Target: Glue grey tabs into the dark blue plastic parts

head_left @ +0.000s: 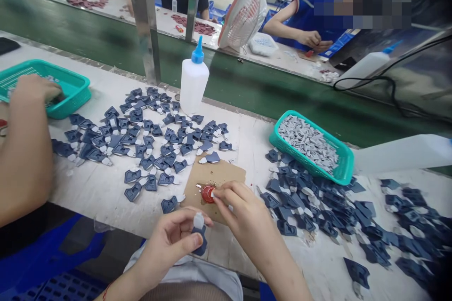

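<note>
The left hand (pixel 174 239) holds a blue piece (pixel 199 230) between thumb and fingers, and the piece's pale tip points to 12 o'clock. At 2 o'clock from it, the right hand (pixel 243 211) pinches a small white bit (pixel 213 194) by a little red dish (pixel 206 194). The dish sits on brown cardboard (pixel 233 173) on the bench (pixel 243 136), at 10 o'clock from the right hand. I can't tell if bit and dish touch.

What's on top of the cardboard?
A round red item, a blue-grey piece and small scattered bits. The right hand covers part of the cardboard, hiding whatever lies there.
</note>
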### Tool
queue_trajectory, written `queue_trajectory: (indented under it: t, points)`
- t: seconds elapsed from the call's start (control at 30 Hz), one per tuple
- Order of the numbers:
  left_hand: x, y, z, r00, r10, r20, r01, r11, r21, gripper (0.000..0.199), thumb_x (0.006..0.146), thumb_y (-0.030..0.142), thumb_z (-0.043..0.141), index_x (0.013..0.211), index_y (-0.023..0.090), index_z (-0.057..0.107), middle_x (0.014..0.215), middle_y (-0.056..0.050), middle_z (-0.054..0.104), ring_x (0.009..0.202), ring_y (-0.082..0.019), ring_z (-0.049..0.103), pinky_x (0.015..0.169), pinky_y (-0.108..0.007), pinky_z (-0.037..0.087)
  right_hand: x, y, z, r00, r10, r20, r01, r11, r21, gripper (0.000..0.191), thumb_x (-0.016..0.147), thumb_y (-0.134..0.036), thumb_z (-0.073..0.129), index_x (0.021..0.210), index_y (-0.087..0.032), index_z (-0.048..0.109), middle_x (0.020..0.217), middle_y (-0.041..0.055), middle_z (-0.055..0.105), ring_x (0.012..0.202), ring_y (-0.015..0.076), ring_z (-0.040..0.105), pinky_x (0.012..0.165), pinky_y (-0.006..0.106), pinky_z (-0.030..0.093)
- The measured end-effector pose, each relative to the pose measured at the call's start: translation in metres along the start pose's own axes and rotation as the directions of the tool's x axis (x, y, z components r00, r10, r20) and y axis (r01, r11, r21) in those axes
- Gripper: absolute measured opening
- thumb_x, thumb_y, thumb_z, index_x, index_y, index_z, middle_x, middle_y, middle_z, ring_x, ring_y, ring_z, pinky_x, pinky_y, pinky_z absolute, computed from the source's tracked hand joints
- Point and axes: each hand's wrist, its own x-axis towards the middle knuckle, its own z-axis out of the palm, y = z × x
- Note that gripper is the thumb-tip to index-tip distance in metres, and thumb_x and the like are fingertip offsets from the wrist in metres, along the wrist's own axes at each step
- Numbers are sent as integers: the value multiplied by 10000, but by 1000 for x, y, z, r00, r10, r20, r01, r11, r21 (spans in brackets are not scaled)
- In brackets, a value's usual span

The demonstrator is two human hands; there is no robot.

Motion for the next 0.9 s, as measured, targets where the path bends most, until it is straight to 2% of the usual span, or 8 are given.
queue_trajectory:
  t: [0.13,0.27,0.33,0.43,0.53,0.67,0.77,0.9]
  points:
    - [-2,-1,1,995,-98,21,97,995,34,305,769,411,775,995,206,774,732,-47,706,609,-97,573,563,-181,451,1,-2,0,1000,0,-5,0,1000,-17,125,936,-131,546,900,-177,656,884,63,639,818,205,632,707,317,530]
    - [-1,0,0,977,-211,23,210,977,28,440,746,470,776,1108,221,755,731,-23,678,462,-54,519,424,-163,372,2,-3,0,1000,7,-5,-7,1000,-6,139,939,-137,539,862,-186,643,880,61,635,804,196,629,704,308,526]
    - [-2,3,2,971,-238,10,239,970,-39,456,745,515,761,1092,219,768,771,-45,700,520,-85,596,462,-178,436,2,-3,0,1000,19,-6,-19,1000,-3,153,946,-139,525,854,-189,638,877,62,633,804,197,629,705,312,526]
    - [-4,10,4,952,-305,2,302,940,-157,454,711,513,793,1063,227,781,834,-63,739,693,-162,716,640,-234,555,1,-3,0,999,36,-5,-36,999,7,179,958,-140,496,861,-192,637,874,64,634,804,194,630,715,318,528]
    - [-5,16,3,920,-391,-23,375,897,-235,443,659,409,861,1060,242,778,848,-47,752,848,-226,750,735,-261,579,1,-5,0,999,43,12,-44,999,24,194,961,-153,490,857,-197,648,872,64,638,808,194,629,718,319,526]
    - [-3,18,-1,923,-380,-61,358,905,-230,373,687,297,857,1041,222,766,930,-52,756,984,-245,727,780,-263,576,4,-6,-4,993,122,0,-120,977,176,183,932,-148,526,864,-193,691,868,67,666,829,202,641,727,325,520]
    - [-3,17,-1,942,-332,-44,323,936,-142,256,700,273,846,918,179,751,949,-65,752,996,-233,713,774,-255,573,1,-3,-9,959,283,1,-248,841,480,128,890,-242,619,861,-208,739,862,61,714,820,195,667,732,314,524]
    - [0,13,6,955,-288,-67,283,956,-80,299,676,268,857,883,160,671,921,-62,747,801,-193,743,563,-180,537,-11,0,-11,840,519,155,-399,400,825,196,729,-403,780,776,-213,769,822,58,753,750,192,680,707,316,546]
